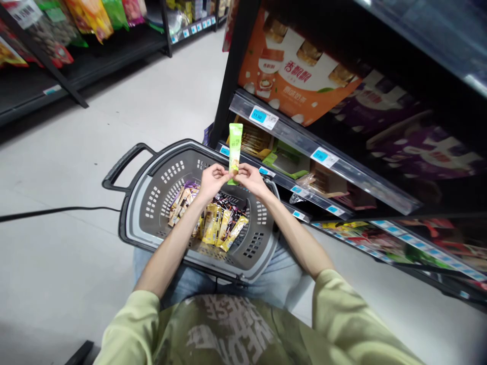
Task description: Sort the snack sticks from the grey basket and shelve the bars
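A slim green-and-white stick packet [235, 147] stands upright over the far part of a grey shopping basket [152, 230]. My left hand [213, 180] pinches its lower end from the left. From the right, my right hand [250, 178] pinches the same end, fingertips close to those of the left. Below my forearms, yellow stick packets [213, 225] lie in the basket beside purple-and-cream packets [184, 200] and some dark ones [232, 205]. The left forearm hides part of this pile. The basket rests at my lap, over my jeans.
A shelf unit on the right holds an orange carton [292, 71], purple cartons [422, 147] and an open green box [289, 159]; its price-tag rail [289, 132] juts out close to the basket. The basket's black handle [125, 165] sticks out left. Bagged goods [91, 15] fill a far-left shelf.
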A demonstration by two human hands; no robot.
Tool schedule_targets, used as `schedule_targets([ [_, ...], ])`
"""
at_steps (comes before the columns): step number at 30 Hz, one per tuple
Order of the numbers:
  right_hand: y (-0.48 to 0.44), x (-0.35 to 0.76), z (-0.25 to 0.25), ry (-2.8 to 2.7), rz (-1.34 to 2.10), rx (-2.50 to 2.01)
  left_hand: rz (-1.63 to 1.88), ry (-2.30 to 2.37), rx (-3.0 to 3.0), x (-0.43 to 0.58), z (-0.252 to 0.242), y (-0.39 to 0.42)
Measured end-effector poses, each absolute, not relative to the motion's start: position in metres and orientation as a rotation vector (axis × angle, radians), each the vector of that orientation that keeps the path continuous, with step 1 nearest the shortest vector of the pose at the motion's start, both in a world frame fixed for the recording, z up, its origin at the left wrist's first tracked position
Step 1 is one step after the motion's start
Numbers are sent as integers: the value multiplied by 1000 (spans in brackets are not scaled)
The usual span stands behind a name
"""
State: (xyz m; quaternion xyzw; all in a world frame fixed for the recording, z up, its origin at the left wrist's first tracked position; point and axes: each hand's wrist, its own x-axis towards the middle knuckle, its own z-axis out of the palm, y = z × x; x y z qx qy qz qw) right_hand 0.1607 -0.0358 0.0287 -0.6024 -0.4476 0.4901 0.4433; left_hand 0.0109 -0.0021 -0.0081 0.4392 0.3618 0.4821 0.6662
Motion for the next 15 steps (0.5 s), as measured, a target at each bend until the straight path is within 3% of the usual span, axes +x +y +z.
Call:
schedule_targets([
  [15, -34, 157, 20, -1111, 1255, -1381, 1043, 737, 853, 11, -6, -3],
])
